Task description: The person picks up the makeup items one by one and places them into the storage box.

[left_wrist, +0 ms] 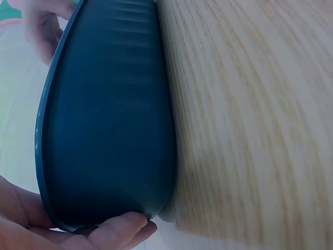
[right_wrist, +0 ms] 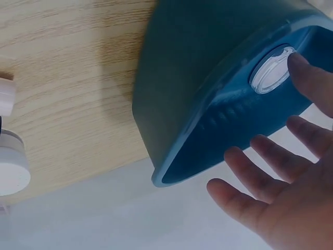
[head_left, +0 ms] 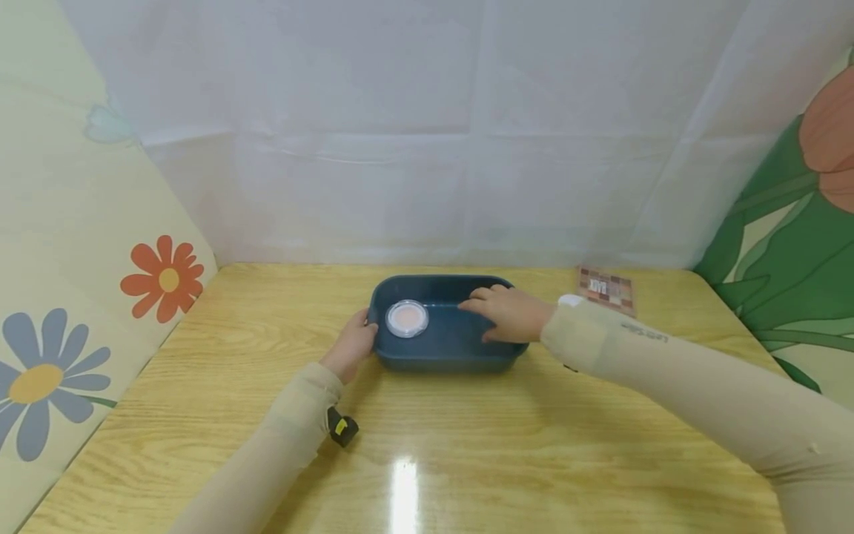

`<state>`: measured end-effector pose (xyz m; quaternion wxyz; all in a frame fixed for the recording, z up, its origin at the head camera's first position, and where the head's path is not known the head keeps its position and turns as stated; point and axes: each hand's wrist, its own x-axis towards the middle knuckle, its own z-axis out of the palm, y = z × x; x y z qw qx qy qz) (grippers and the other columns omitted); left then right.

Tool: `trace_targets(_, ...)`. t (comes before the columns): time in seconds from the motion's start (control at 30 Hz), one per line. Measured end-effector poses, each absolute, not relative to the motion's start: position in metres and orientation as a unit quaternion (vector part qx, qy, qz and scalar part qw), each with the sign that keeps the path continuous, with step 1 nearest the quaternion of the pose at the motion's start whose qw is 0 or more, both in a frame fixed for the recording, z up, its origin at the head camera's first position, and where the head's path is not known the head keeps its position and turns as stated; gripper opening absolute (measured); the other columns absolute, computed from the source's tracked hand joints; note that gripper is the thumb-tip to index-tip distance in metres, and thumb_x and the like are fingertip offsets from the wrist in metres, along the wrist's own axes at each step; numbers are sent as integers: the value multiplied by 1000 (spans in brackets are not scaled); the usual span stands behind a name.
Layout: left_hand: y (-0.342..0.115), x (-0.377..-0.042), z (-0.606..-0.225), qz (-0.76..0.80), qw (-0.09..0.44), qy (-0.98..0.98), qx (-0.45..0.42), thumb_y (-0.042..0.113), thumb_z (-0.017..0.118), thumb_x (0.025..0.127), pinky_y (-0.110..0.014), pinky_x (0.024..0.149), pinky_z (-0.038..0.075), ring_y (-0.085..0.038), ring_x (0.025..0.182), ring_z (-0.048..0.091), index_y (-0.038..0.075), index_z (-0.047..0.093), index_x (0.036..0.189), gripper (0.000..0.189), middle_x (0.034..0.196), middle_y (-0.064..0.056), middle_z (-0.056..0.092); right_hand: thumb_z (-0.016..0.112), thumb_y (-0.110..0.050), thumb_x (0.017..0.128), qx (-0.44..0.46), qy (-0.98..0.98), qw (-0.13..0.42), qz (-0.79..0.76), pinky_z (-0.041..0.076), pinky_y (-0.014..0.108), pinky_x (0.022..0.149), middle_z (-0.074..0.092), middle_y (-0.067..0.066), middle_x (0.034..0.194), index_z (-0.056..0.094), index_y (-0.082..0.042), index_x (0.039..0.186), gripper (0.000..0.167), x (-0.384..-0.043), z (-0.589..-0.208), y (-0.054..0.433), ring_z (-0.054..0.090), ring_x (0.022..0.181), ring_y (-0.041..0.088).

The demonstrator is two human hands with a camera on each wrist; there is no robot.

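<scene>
A dark blue plastic basin [head_left: 454,363] sits on the wooden table. In its left part lies a round, clear-rimmed case [head_left: 408,318] with a pale pink middle, also visible in the right wrist view. My left hand [head_left: 351,345] grips the basin's left end, the thumb by the rim and the fingers curled against the outer wall [left_wrist: 109,114]. Over the basin's right end is my right hand [head_left: 510,313], its fingers spread and loosely bent with nothing between them. The right wrist view has these fingers [right_wrist: 255,174] around the basin's opening.
A flat checkered palette [head_left: 607,291] lies at the back right of the table [head_left: 454,430], partly behind the right sleeve. In the right wrist view, a white-capped jar [right_wrist: 13,169] and a pale pink cylindrical piece [right_wrist: 6,97] appear at the left edge. A white cloth [head_left: 427,148] hangs behind the table.
</scene>
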<state>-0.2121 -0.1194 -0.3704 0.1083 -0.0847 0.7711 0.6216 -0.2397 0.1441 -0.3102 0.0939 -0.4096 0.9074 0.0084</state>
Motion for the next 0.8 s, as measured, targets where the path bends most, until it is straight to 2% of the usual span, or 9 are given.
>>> trace_targets(0.8, -121, -211, -368, 611, 123, 778, -80, 4, 26, 102, -52, 114, 26, -40, 142, 22, -8, 19, 149, 49, 154, -28, 22, 76, -17, 85, -405, 910, 83, -16, 44, 51, 100, 49, 23, 137, 48, 0, 140, 64, -241, -314, 159, 50, 121, 39)
